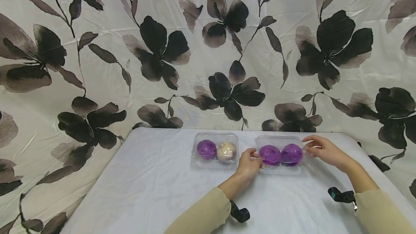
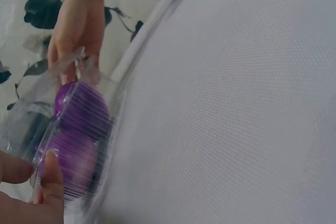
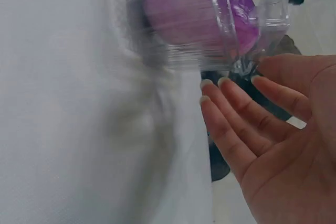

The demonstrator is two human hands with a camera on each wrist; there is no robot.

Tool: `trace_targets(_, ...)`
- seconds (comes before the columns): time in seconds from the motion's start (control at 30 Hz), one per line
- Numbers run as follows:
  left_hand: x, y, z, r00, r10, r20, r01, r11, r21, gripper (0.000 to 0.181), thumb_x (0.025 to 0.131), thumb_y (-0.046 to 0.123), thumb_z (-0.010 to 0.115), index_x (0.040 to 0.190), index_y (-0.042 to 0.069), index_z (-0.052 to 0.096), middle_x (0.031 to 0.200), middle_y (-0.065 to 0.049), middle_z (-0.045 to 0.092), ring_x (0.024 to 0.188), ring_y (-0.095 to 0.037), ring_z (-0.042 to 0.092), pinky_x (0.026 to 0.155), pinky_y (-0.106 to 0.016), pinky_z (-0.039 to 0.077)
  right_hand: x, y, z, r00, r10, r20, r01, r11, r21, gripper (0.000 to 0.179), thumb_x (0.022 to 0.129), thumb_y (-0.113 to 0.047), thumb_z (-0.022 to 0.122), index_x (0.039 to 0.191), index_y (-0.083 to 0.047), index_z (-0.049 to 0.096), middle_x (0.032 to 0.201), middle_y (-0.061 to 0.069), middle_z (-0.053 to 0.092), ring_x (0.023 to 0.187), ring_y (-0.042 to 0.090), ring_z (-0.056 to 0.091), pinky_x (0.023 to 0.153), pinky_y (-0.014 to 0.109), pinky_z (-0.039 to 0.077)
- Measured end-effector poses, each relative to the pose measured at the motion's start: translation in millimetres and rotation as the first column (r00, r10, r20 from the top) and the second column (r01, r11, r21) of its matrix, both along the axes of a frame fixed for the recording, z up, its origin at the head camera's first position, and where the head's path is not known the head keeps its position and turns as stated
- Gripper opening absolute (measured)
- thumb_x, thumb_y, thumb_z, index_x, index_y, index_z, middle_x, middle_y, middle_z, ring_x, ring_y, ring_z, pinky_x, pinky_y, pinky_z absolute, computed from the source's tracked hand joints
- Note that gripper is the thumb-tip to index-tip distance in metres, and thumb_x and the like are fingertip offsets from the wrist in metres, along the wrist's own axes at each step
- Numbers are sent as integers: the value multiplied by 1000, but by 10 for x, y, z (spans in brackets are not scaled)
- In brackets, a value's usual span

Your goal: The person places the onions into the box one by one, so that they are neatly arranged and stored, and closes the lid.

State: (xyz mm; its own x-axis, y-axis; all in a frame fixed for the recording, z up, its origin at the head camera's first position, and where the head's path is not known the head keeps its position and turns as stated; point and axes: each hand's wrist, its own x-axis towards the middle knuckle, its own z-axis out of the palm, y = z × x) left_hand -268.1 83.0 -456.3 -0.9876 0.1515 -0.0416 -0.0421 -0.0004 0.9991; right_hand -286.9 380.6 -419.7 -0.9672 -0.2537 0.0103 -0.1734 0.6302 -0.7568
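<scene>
A clear plastic clamshell box (image 1: 280, 170) with two purple balls (image 1: 270, 155) in it stands near the table's far side. My left hand (image 1: 249, 165) pinches its left edge; in the left wrist view, finger and thumb (image 2: 51, 174) sit on both sides of the rim. At the opposite end is my right hand (image 1: 326, 151), its fingers loosely extended and spread. The right wrist view has its thumb and fingertips (image 3: 223, 82) right at the box's corner. A second clear box (image 1: 198, 163), holding a purple ball (image 1: 206, 149) and a cream one (image 1: 226, 151), lies left of my left hand.
A white cloth covers the table (image 1: 146, 190). Behind it hangs a white curtain (image 1: 195, 57) with dark flowers, close to the table's far edge. Black devices (image 1: 239, 213) are strapped at both wrists, below the beige sleeves (image 1: 201, 214).
</scene>
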Motion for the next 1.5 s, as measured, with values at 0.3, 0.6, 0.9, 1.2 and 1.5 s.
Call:
trace_targets(0.3, 11, -31, -1, 999, -46, 29, 46, 999, 3, 40, 103, 0, 47, 140, -12, 46, 98, -9, 54, 70, -16, 66, 72, -29, 61, 16, -30, -25, 994, 9, 109, -5, 999, -33, 54, 104, -9, 52, 150, 9, 28, 91, 11, 62, 79, 18, 58, 74, 32, 57)
trace_targets(0.6, 45, -99, 52, 995, -78, 62, 79, 997, -2, 34, 108, 15, 47, 129, -11, 55, 105, -19, 61, 72, -19, 66, 70, -32, 63, 28, -45, -2, 995, 25, 99, -20, 999, -48, 51, 106, -9, 50, 149, 10, 30, 87, 10, 61, 76, 17, 58, 73, 31, 57)
trace_targets(0.9, 93, -161, 88, 987, -145, 72, 147, 989, -26, 34, 102, 6, 57, 130, -12, 54, 96, -11, 58, 70, -12, 61, 70, -28, 62, 44, -50, -21, 996, 13, 84, -8, 998, -56, 49, 106, -9, 51, 147, 12, 34, 89, 10, 63, 77, 17, 59, 75, 30, 57)
trace_targets(1.2, 95, -148, 55, 975, -204, 87, 205, 979, -8, 39, 101, 5, 59, 136, -7, 45, 91, -16, 66, 66, -14, 62, 70, -33, 63, 64, -43, -54, 996, -20, 82, 24, 998, -51, 44, 107, -7, 48, 145, 11, 37, 88, 9, 61, 78, 16, 57, 73, 32, 57)
trace_targets(1.5, 96, -90, -2, 971, -220, 89, 206, 968, 141, 40, 100, -4, 54, 136, -5, 36, 82, -15, 67, 61, -15, 63, 69, -36, 64, 101, -55, -26, 997, -17, 76, 18, 1000, -20, 44, 106, -10, 49, 144, 11, 39, 88, 9, 62, 78, 17, 58, 74, 30, 57)
